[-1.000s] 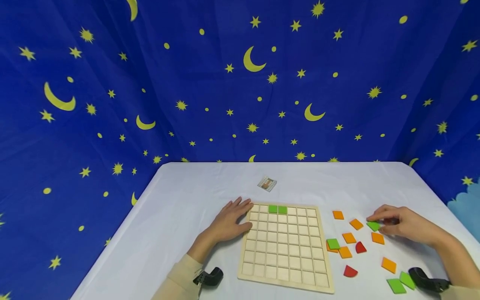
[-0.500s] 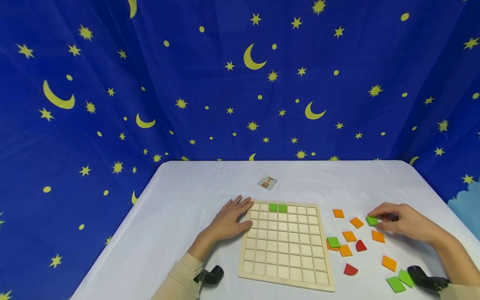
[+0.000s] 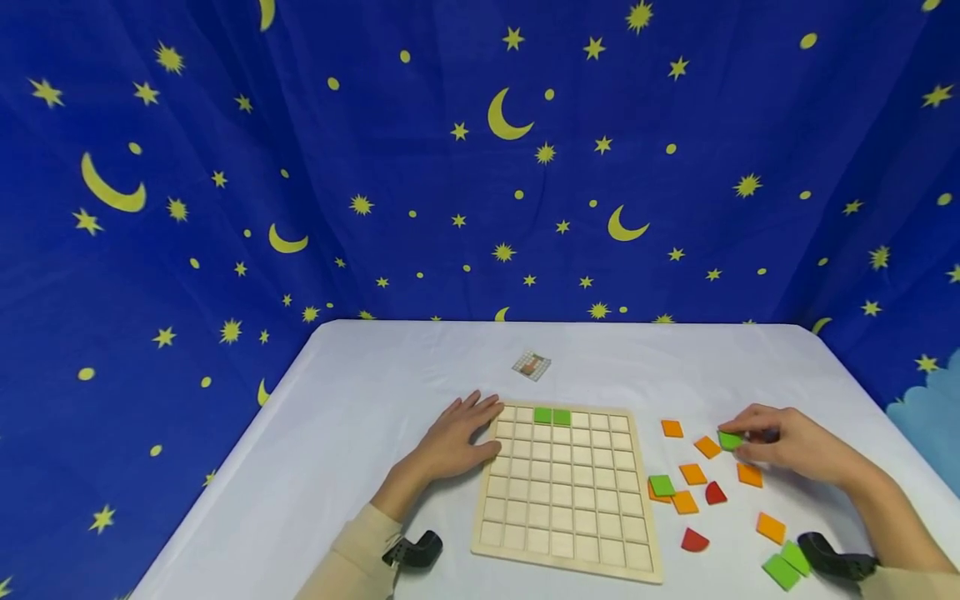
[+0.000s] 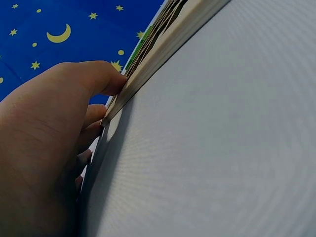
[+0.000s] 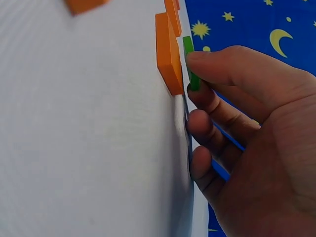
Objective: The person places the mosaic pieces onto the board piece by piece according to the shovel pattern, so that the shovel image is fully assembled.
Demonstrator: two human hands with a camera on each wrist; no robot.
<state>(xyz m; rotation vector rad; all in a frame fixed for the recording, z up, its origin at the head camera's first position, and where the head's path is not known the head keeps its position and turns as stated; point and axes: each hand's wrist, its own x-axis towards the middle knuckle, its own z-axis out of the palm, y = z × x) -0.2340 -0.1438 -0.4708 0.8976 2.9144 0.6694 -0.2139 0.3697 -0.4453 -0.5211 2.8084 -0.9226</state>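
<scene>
Right hand [image 3: 798, 446] pinches green tile [image 3: 730, 441] between thumb and fingertips, an orange tile [image 3: 707, 447] just beyond them; left hand [image 3: 452, 439], fingers spread, touches grid board's [image 3: 562, 517] edge.

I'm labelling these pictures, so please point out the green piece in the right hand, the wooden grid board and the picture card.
Held green piece [image 3: 730, 441], head view: its visible top face.
Wooden grid board [image 3: 562, 496], head view: a bare square near its middle.
Picture card [image 3: 532, 366], head view: middle of its top.

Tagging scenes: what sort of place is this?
Likely a staged tabletop recording booth: blue star-print cloth backs and flanks a white-covered table, and two black wrist-worn devices suggest data capture.
</scene>
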